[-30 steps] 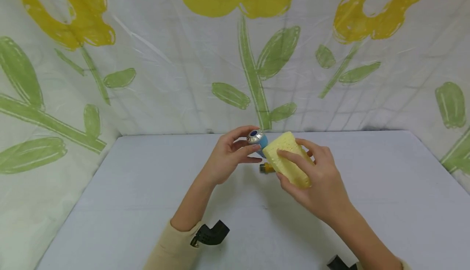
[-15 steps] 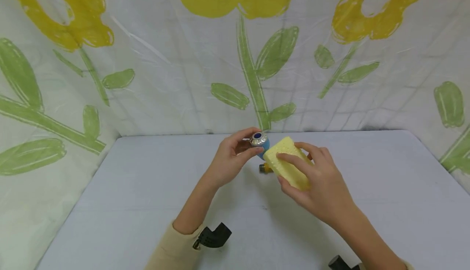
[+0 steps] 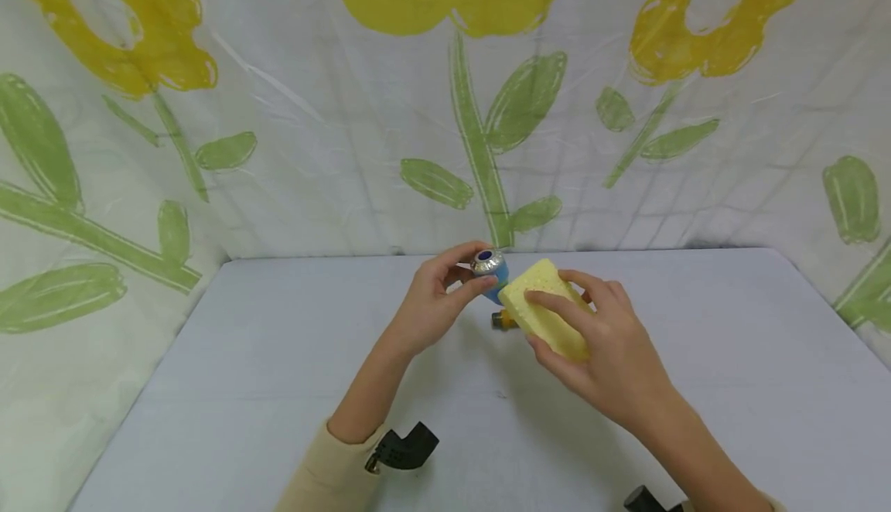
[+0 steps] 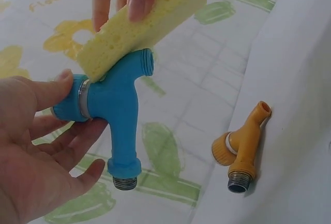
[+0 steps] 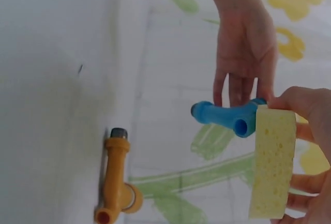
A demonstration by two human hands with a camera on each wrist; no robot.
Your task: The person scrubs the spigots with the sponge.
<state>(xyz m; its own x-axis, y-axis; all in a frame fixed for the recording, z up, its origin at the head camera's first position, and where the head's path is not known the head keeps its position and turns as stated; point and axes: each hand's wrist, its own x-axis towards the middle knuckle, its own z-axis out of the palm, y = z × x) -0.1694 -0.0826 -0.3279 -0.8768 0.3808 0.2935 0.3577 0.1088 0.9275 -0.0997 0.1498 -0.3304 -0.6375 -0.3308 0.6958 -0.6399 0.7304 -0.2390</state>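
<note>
A blue plastic tap (image 4: 123,102) with a silver-ringed knob and a grey threaded end is held up off the table. My left hand (image 3: 436,302) pinches its knob between thumb and fingers. In my right hand (image 3: 611,346) is a yellow sponge (image 3: 546,307), gripped along its sides with fingers spread. The sponge's lower edge lies against the tap's body in the left wrist view. An orange tap (image 4: 245,144) of the same shape lies on the table beyond the hands, partly hidden behind the sponge in the head view.
The white-covered table (image 3: 278,342) ends at a pale backdrop sheet (image 3: 313,148) painted with yellow flowers and green leaves. A black wrist camera mount (image 3: 404,446) sits on the left sleeve.
Between frames the blue tap tilts and shifts slightly in my left hand, whose fingers move a little around the knob. My right hand and the sponge stay almost in place.
</note>
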